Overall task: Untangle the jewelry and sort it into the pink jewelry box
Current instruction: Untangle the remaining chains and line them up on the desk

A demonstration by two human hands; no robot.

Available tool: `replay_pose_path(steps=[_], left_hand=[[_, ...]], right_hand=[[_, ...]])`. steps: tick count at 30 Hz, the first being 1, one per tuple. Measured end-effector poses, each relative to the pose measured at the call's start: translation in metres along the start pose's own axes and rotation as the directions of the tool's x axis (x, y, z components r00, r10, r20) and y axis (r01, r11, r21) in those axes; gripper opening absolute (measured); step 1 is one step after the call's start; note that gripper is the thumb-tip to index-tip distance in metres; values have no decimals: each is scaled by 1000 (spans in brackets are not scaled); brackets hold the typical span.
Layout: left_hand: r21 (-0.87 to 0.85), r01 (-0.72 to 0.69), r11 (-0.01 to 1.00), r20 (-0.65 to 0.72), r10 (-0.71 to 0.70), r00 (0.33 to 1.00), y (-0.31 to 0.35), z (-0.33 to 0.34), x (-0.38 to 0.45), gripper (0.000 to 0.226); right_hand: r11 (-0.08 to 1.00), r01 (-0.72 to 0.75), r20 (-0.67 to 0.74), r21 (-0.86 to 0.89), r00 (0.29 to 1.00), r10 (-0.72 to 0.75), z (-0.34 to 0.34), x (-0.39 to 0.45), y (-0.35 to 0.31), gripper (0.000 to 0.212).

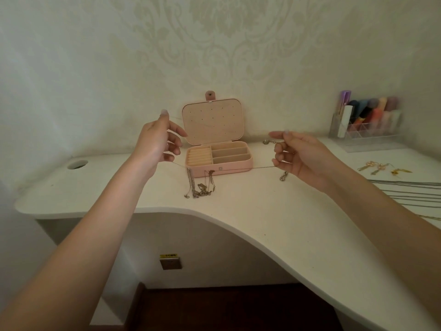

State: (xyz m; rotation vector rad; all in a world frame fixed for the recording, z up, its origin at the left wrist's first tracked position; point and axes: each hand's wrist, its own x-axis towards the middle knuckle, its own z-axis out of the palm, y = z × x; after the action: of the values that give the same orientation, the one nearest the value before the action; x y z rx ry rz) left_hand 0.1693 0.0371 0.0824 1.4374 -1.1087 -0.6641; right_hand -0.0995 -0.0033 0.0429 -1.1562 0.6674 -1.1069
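You had a thin chain [238,168] stretched between both hands in front of the pink box [229,166]. Left hand [157,142]: grip looked pinched on the chain up by the thumb and forefinger, with the line also running past the lower fingers; exact contact was too fine to confirm. Right hand [296,154]: fingers were curled round the other end, narrow grip, a small clasp piece [283,176] dangling below it.

From the stretched span a tangle of chains and pendants [199,187] hung down, its lowest part resting on the worktop [262,211] just in front of the box. The box sat open against the wall, lid up, compartments showing nothing I could make out.

Handling, my read: the chain was very light, fully limp, slick metal, and fragile at the links (a hard pull would likely tighten the knot or snap it). Best hold was a fingertip pinch close to the knot, not at the far ends, with slack kept in the line. Pendants would make better handles than bare chain.

Off to the right lay earrings [377,167] and several straight chains [410,192], well apart from the tangle.
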Motion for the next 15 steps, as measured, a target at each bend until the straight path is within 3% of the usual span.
replay_pose_path(steps=[7, 15], left_hand=[[21, -11, 1000, -16, 11, 1000, -2, -3, 2, 57], [2, 10, 1000, -20, -10, 1000, -4, -5, 0, 55]], right_hand=[[999, -34, 12, -6, 999, 34, 0, 0, 0, 19], [992, 2, 27, -127, 1000, 2, -10, 1, 4, 16]])
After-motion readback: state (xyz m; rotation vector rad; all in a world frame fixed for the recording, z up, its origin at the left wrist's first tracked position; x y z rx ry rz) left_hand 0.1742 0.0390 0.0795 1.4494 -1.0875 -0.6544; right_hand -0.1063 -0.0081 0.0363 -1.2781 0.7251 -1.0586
